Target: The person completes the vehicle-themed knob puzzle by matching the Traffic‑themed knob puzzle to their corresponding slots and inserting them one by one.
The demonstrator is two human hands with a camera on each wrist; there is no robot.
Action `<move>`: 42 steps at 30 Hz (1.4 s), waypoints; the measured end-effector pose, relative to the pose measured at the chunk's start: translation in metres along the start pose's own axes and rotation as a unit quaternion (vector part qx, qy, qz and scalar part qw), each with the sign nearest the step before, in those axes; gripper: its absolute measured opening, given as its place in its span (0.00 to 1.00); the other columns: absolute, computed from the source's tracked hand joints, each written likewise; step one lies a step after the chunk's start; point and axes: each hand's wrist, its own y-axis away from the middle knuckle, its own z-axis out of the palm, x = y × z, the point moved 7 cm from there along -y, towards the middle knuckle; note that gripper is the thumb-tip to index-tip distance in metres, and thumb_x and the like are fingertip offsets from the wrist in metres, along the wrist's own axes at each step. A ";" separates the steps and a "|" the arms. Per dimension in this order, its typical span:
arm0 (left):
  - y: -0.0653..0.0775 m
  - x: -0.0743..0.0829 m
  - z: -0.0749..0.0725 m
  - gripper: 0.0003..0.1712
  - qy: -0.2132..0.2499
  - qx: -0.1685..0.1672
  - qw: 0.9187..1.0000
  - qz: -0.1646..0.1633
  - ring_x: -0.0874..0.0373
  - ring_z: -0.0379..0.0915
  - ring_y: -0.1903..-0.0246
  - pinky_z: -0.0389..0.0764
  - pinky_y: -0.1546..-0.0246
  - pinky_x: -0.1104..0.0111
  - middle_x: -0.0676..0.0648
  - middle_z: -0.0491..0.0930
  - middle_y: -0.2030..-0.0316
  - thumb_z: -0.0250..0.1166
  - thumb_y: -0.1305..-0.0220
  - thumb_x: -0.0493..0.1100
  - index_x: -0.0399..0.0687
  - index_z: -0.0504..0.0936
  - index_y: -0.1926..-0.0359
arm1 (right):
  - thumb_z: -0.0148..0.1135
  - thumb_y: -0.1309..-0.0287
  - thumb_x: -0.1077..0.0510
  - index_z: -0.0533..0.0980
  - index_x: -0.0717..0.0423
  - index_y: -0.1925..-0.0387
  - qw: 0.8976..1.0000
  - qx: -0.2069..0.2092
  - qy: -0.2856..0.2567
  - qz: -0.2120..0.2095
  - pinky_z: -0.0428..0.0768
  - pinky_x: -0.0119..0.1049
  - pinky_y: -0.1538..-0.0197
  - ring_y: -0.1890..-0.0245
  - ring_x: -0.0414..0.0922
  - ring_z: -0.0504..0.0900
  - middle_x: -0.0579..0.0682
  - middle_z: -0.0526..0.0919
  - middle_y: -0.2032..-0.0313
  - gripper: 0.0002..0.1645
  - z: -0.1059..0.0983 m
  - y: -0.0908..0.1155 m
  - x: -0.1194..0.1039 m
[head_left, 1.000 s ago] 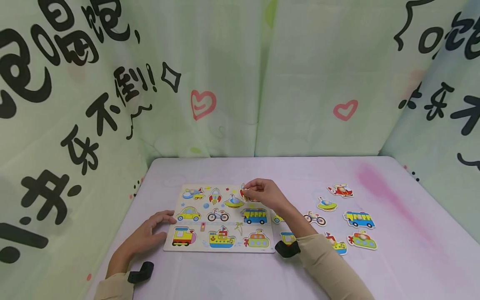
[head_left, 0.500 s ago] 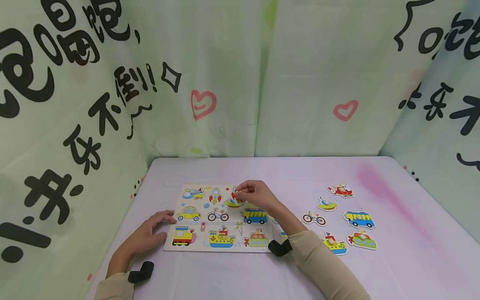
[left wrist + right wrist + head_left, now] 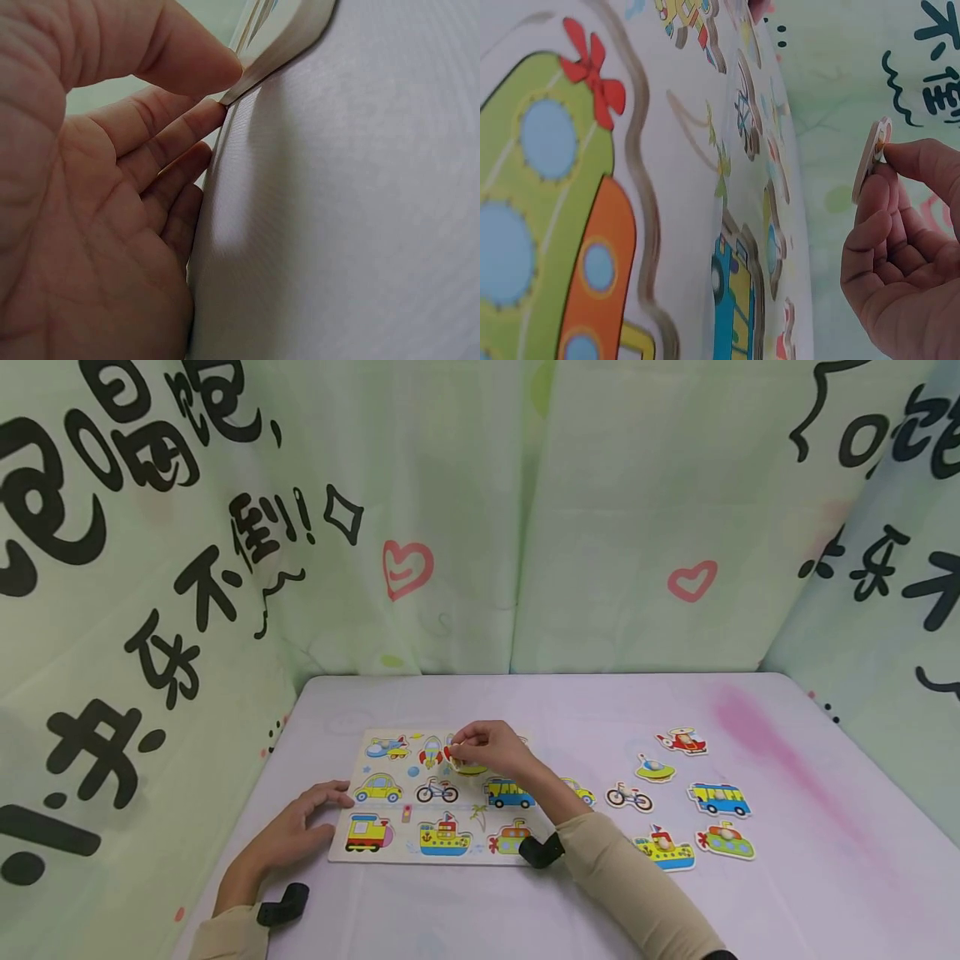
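A wooden puzzle board (image 3: 403,847) printed with vehicles lies flat on the table. My left hand (image 3: 296,827) rests at its left edge, fingers extended; in the left wrist view a fingertip touches the board's edge (image 3: 289,56) beside the thumb. Above the board's top row, my right hand (image 3: 491,747) pinches a small puzzle piece (image 3: 870,161) between thumb and fingers. The piece appears almost edge-on in the right wrist view, off the board. A bit of red shows on it in the head view, near the printed rocket (image 3: 431,752); its full picture is hidden.
Right of the board lie loose puzzle pieces: helicopter (image 3: 682,741), flying saucer (image 3: 655,768), bus (image 3: 718,799), bicycle (image 3: 628,797), submarine (image 3: 725,841), ship (image 3: 666,852) and a partly covered car (image 3: 581,791). A printed curtain (image 3: 600,527) stands behind the table.
My right hand has moved left across the board's top row, carrying the puzzle piece from the upper right towards the printed rocket. My left hand has stayed at the board's edge.
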 end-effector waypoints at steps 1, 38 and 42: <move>0.000 0.000 0.000 0.20 -0.001 -0.001 1.000 -0.002 0.31 0.54 0.27 0.55 0.29 0.34 0.36 0.68 0.30 0.61 0.42 0.29 0.48 0.80 0.49 | 0.68 0.36 0.56 0.83 0.58 0.58 1.000 -0.002 -0.002 -0.003 0.82 0.34 0.60 0.68 0.44 0.83 0.48 0.86 0.69 0.10 0.002 -0.001 -0.001; 0.002 0.002 -0.001 0.21 -0.004 -0.001 1.000 -0.002 0.32 0.54 0.26 0.54 0.29 0.34 0.37 0.68 0.29 0.61 0.42 0.30 0.47 0.81 0.47 | 0.70 0.39 0.56 0.83 0.58 0.64 0.996 0.000 0.086 -0.009 0.74 0.29 0.67 0.71 0.41 0.76 0.47 0.83 0.71 0.09 0.031 -0.034 -0.006; 0.002 0.002 -0.001 0.21 -0.004 -0.003 1.000 -0.002 0.32 0.54 0.26 0.55 0.29 0.34 0.36 0.68 0.30 0.61 0.42 0.30 0.47 0.81 0.47 | 0.71 0.39 0.55 0.82 0.57 0.65 0.994 -0.001 0.112 -0.006 0.74 0.29 0.67 0.71 0.41 0.75 0.47 0.82 0.71 0.09 0.034 -0.039 -0.004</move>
